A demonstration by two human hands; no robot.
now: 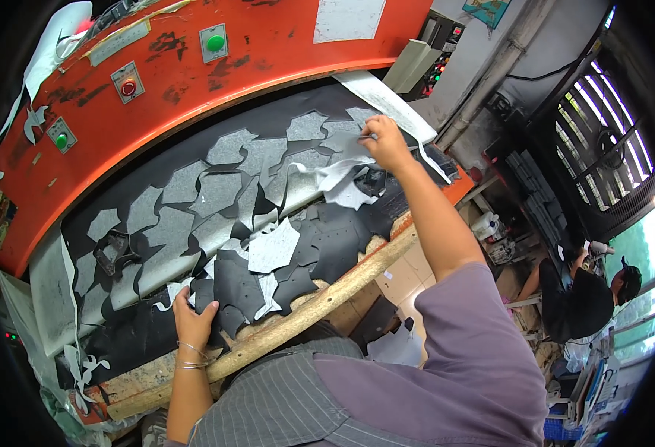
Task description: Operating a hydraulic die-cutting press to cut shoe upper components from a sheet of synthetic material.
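Note:
My right hand [387, 141] is pinched at the far right of the sheet, with a grey cut piece [346, 143] at its fingertips. Near the front edge, my left hand [195, 319] has thumb and fingers closed on the edge of a black cut piece [203, 293]. Beside it lies a loose pile of black cut pieces [242, 287], with a pale grey piece [274, 247] on top. Cut shapes with grey backing run across the black sheet material [186, 149], and white scrap strips [335, 173] curl up below my right hand.
A dark cutting die [114, 253] rests on the sheet at left; another dark die-like object [372, 181] is at right. Behind stands an orange press [171, 67] with buttons. A worn wooden rail [298, 313] borders the front. Another person [584, 302] sits far right.

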